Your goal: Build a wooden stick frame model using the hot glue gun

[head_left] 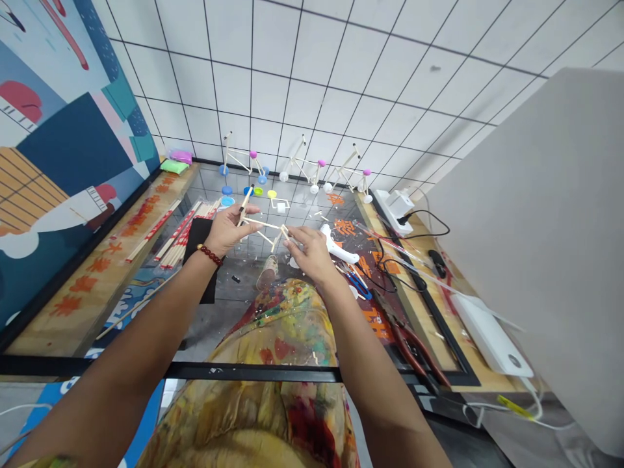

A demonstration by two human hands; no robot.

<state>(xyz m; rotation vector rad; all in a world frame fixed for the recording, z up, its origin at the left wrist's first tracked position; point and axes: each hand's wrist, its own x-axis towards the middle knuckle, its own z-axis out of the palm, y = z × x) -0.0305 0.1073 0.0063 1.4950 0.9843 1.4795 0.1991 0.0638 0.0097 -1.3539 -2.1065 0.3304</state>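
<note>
A small frame of pale wooden sticks (pixel 263 224) is held between my two hands, above the glass tabletop. My left hand (pixel 229 231) grips its left end, where a stick with a dark tip (pixel 247 197) points up. Fingers of my right hand (pixel 308 252) pinch the frame's right end, at a joint of short sticks. Just right of that hand lies a white glue gun (pixel 340 246). Beyond the hands, small colored caps (pixel 258 192) and a little stick piece with a white block (pixel 281 207) rest on the glass.
Three finished-looking stick models (pixel 299 162) with round wheels stand along the tiled wall. Packaged chopsticks (pixel 188 234) lie left, near a black sheet (pixel 201 260). Red-handled pliers (pixel 414 344), scissors with blue handles (pixel 359 286), cables and a power strip (pixel 391 209) are at right.
</note>
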